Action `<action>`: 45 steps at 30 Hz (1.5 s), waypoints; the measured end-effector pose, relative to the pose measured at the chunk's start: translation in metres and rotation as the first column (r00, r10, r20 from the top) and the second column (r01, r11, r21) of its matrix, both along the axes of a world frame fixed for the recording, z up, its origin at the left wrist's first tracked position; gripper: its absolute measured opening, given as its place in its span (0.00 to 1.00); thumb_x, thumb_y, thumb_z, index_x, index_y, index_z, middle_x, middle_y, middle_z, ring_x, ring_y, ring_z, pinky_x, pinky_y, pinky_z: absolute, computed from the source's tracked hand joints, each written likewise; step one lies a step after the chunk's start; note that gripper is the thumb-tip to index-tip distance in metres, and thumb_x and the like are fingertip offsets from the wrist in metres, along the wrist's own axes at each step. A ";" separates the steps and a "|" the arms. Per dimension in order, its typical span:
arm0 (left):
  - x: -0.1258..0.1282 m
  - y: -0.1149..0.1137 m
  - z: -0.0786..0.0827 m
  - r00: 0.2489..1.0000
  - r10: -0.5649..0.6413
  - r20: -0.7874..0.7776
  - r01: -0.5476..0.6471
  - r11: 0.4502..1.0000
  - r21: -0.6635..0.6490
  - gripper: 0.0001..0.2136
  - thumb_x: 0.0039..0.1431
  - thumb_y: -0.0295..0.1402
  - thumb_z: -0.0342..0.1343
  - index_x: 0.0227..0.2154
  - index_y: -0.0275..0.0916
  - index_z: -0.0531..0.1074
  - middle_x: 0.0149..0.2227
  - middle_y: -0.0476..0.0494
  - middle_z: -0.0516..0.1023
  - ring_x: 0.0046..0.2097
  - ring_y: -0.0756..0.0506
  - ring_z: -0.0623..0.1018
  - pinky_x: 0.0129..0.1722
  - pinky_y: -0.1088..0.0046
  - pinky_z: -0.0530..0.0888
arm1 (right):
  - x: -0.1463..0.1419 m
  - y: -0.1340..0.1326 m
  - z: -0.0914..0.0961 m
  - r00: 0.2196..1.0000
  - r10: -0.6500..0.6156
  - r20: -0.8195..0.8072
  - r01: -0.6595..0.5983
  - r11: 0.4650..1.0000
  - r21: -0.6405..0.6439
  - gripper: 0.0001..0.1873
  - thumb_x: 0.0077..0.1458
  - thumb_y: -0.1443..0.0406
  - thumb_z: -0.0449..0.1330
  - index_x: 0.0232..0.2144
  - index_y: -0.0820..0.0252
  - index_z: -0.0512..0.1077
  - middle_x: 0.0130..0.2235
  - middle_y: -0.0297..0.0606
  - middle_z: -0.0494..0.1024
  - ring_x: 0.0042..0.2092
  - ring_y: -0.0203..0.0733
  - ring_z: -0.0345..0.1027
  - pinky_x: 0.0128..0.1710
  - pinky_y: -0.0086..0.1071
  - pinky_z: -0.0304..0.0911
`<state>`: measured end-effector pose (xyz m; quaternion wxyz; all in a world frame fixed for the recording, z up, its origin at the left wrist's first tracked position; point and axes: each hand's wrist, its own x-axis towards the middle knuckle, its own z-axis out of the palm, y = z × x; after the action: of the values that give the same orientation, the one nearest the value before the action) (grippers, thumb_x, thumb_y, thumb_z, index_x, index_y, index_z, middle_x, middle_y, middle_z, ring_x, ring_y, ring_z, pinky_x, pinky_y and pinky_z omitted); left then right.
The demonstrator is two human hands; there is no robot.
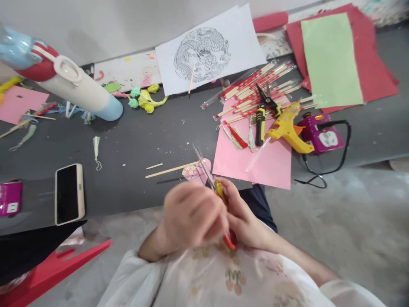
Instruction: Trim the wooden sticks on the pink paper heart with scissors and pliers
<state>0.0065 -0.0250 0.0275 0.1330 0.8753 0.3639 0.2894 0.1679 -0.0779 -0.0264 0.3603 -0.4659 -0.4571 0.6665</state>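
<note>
Scissors [219, 190] clasped in right hand [243, 217], lower centre; left hand [193, 213] curled close, contents unclear; white label [12, 207], lower left, illegible.

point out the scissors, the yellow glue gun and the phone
scissors [208, 173]: head view, on the blades
yellow glue gun [288, 127]: head view, on the body
phone [67, 194]: head view, on the dark screen

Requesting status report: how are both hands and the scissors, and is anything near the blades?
Right hand on scissors. Left hand blurred, grip unclear. Wooden stick near blades.
</note>
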 end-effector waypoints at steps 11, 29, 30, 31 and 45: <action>-0.017 0.026 -0.025 0.931 0.319 -0.179 -0.299 0.945 0.132 0.07 0.60 0.30 0.55 0.40 0.39 0.72 0.39 0.44 0.79 0.42 0.45 0.76 0.44 0.68 0.69 | 0.000 -0.004 0.003 0.962 -0.071 -0.263 0.044 0.993 -0.109 0.25 0.61 0.62 0.57 0.58 0.48 0.54 0.38 0.33 0.62 0.35 0.36 0.56 0.39 0.30 0.59; -0.006 0.022 -0.011 0.859 0.363 -0.360 -0.307 0.930 0.203 0.08 0.65 0.30 0.49 0.37 0.43 0.74 0.26 0.52 0.75 0.28 0.51 0.73 0.26 0.72 0.60 | 0.005 0.003 0.007 0.926 -0.088 -0.366 -0.017 0.962 -0.274 0.28 0.55 0.51 0.60 0.52 0.51 0.56 0.35 0.33 0.58 0.32 0.37 0.49 0.31 0.31 0.50; -0.006 0.021 -0.010 0.857 0.361 -0.368 -0.305 0.931 0.203 0.08 0.65 0.30 0.49 0.36 0.43 0.74 0.25 0.52 0.74 0.28 0.51 0.72 0.26 0.72 0.60 | 0.005 0.003 0.008 0.932 -0.071 -0.354 -0.029 0.963 -0.269 0.28 0.56 0.50 0.60 0.53 0.51 0.56 0.35 0.33 0.58 0.32 0.37 0.49 0.31 0.31 0.50; -0.006 0.021 -0.009 0.855 0.358 -0.375 -0.301 0.932 0.203 0.09 0.65 0.30 0.49 0.36 0.42 0.74 0.25 0.52 0.74 0.28 0.51 0.72 0.26 0.72 0.60 | 0.006 0.003 0.009 0.938 -0.056 -0.343 -0.039 0.964 -0.263 0.27 0.57 0.50 0.59 0.53 0.51 0.55 0.36 0.33 0.57 0.33 0.36 0.49 0.31 0.30 0.50; -0.005 0.018 -0.009 0.813 0.367 -0.453 -0.310 0.930 0.197 0.09 0.66 0.34 0.47 0.34 0.44 0.72 0.24 0.53 0.72 0.28 0.50 0.72 0.25 0.71 0.59 | 0.011 -0.001 0.009 0.991 0.126 0.052 -0.121 0.989 -0.088 0.23 0.65 0.53 0.48 0.59 0.48 0.50 0.37 0.32 0.61 0.36 0.37 0.56 0.39 0.33 0.58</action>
<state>0.0019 -0.0066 0.0185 -0.0656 0.8467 0.5182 0.1014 0.1787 -0.0791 -0.0179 0.2850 -0.4706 -0.4666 0.6925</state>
